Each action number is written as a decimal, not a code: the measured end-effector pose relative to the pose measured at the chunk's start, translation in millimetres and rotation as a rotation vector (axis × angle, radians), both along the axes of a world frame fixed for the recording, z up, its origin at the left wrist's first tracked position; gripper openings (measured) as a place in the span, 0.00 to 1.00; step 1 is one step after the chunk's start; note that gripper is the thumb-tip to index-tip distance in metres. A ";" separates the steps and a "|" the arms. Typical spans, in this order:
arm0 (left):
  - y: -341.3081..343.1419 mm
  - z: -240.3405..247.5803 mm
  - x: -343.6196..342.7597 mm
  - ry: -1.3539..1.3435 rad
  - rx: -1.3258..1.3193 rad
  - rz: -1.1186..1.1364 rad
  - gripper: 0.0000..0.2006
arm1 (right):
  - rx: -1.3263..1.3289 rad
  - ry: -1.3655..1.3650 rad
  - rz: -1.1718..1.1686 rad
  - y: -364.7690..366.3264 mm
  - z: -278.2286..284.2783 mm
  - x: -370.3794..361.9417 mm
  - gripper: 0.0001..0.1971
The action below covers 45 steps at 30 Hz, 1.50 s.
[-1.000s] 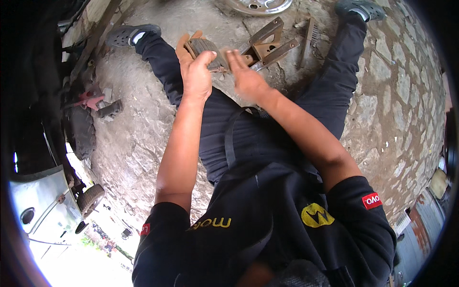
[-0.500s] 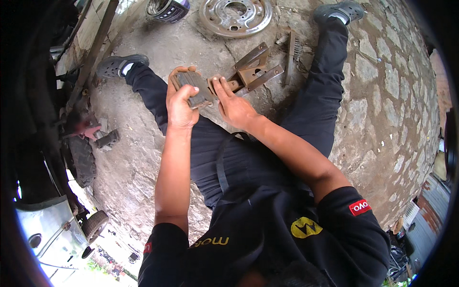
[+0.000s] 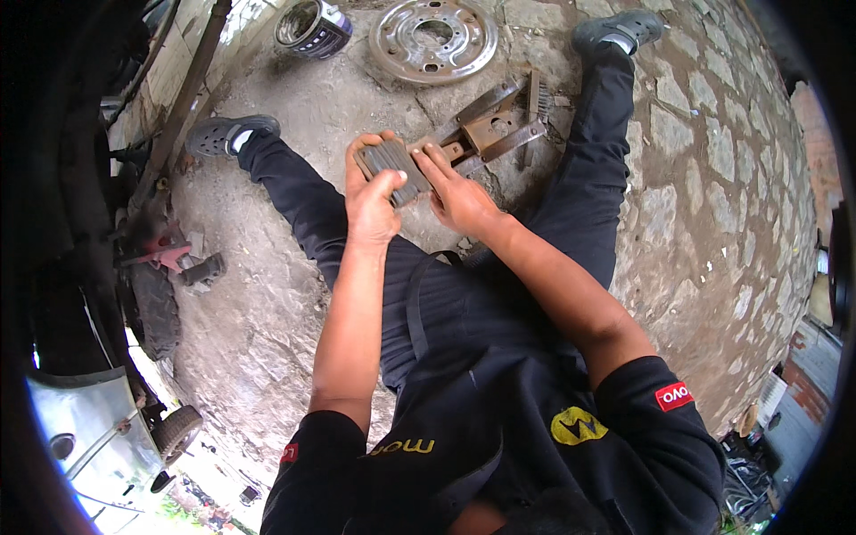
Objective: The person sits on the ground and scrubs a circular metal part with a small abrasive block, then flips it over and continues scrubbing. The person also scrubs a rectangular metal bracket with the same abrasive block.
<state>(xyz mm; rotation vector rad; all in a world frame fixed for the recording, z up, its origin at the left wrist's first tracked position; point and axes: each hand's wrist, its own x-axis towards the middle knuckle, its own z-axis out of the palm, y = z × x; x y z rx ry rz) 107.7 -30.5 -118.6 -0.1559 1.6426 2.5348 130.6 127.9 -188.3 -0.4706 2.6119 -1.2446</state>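
My left hand (image 3: 370,205) is wrapped round a grey-brown ribbed block (image 3: 390,172), its thumb lying across the top face. The block's right side is up against the end of a rusty metal bracket (image 3: 493,134) between my legs. My right hand (image 3: 468,203) grips that near end, with the index and middle fingers stretched along it and the thumb partly hidden below. Two darker arms of the bracket point away to the upper right. A wire brush (image 3: 534,94) with a wooden handle lies beside the bracket, partly covered by it.
A metal wheel disc (image 3: 385,45) lies on the ground ahead, with an open paint can (image 3: 325,40) to its left. My outstretched legs frame the work. A pink-red metal part (image 3: 165,254) and a wheel (image 3: 176,430) stand at the left; paving stones (image 3: 660,209) spread at the right.
My left hand and the block have shifted right. My right hand and the bracket have also moved right, and the bracket now overlaps the wire brush. The view has tilted slightly.
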 end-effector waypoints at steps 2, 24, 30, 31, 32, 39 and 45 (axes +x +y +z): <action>-3.1 -5.1 8.6 -0.025 -0.001 -0.005 0.28 | -0.016 0.029 -0.039 3.3 -12.1 -0.5 0.42; -2.3 6.4 16.8 -0.228 -0.047 0.181 0.22 | 0.000 -0.091 0.111 -23.0 0.1 8.0 0.54; 5.3 12.6 9.9 -0.185 -0.177 0.113 0.20 | 0.009 -0.206 0.050 -14.4 -1.4 -2.9 0.54; 7.4 12.2 9.5 -0.183 -0.186 0.126 0.20 | -0.014 -0.215 0.020 -17.3 0.4 0.2 0.54; 11.2 12.8 9.5 -0.179 -0.194 0.142 0.20 | -0.109 0.015 0.035 -22.5 -1.7 7.8 0.55; 10.6 11.9 -0.5 -0.152 -0.266 0.144 0.19 | 0.045 -0.323 -0.013 -20.1 10.0 -0.6 0.56; 12.7 17.3 -3.4 -0.161 -0.346 0.166 0.19 | 0.063 -0.240 -0.054 -10.2 -6.3 -2.4 0.54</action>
